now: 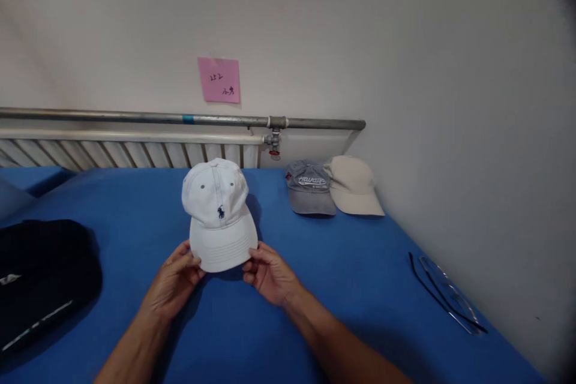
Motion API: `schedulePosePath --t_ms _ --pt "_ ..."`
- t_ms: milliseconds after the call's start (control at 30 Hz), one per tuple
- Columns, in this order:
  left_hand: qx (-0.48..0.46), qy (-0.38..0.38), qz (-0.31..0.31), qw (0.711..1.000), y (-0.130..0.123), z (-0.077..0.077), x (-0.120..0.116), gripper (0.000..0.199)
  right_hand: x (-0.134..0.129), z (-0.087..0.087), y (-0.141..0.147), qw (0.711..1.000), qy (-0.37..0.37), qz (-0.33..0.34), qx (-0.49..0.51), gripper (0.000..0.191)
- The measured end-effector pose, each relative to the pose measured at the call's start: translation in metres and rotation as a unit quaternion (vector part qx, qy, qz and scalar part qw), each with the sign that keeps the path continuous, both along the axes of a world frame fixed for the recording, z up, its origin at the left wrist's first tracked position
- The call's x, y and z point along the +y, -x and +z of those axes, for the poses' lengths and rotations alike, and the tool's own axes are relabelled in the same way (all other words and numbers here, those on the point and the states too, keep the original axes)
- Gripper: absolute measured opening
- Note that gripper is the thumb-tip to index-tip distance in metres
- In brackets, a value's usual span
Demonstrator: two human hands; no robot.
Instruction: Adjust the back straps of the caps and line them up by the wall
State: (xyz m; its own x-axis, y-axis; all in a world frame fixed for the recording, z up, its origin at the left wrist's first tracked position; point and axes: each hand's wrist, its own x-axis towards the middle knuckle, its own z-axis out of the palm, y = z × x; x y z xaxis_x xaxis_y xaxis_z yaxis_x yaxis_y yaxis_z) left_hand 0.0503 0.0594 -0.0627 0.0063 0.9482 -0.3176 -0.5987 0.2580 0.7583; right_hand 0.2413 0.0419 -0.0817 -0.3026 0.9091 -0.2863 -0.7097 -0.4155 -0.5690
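A white baseball cap (216, 198) with a small dark horse-and-rider emblem faces me, its brim tilted down toward me. My left hand (173, 282) pinches the left edge of the brim between thumb and fingers. On the opposite edge, my right hand (272, 273) grips the brim the same way. Behind and to the right, a grey-blue cap (310, 186) with white lettering sits beside a beige cap (355, 186), the two touching. Both rest on the blue-covered surface (288, 336).
Eyeglasses (447, 294) lie near the right wall. A black bag-like object (45, 288) occupies the left side. Along the back wall run a metal pipe (112, 116) with a valve (274, 141) and a white radiator (103, 155). A pink note (219, 80) hangs above.
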Motion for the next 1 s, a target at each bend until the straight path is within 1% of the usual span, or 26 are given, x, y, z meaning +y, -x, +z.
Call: schedulePosePath --t_ms 167,333,533,633,733,867,1000 --pt "0.004 0.007 0.004 1.0 0.0 -0.001 0.001 0.035 -0.005 0.001 0.004 1.0 -0.004 0.003 0.023 0.025" --pt "0.038 -0.009 -0.025 0.999 -0.004 -0.008 0.003 0.037 0.002 0.0 -0.002 0.999 -0.003 -0.021 0.039 0.026" --pt "0.125 -0.02 -0.061 0.99 -0.012 -0.011 0.0 0.054 0.017 -0.005 -0.012 0.997 -0.009 -0.069 0.027 0.032" --pt "0.149 -0.017 -0.059 0.987 -0.013 -0.012 -0.002 0.057 0.029 -0.008 -0.019 0.995 -0.01 -0.1 0.022 0.028" --pt "0.161 -0.014 -0.058 0.985 -0.013 -0.016 -0.001 0.058 0.047 -0.01 -0.028 0.991 -0.013 -0.13 0.019 0.024" --pt "0.174 -0.017 -0.057 0.983 -0.013 -0.024 0.001 0.063 0.074 -0.01 -0.039 0.987 -0.017 -0.161 0.016 0.021" --pt "0.195 -0.02 -0.06 0.979 -0.012 -0.032 0.004 0.064 0.098 -0.01 -0.046 0.984 -0.018 -0.178 0.013 0.019"
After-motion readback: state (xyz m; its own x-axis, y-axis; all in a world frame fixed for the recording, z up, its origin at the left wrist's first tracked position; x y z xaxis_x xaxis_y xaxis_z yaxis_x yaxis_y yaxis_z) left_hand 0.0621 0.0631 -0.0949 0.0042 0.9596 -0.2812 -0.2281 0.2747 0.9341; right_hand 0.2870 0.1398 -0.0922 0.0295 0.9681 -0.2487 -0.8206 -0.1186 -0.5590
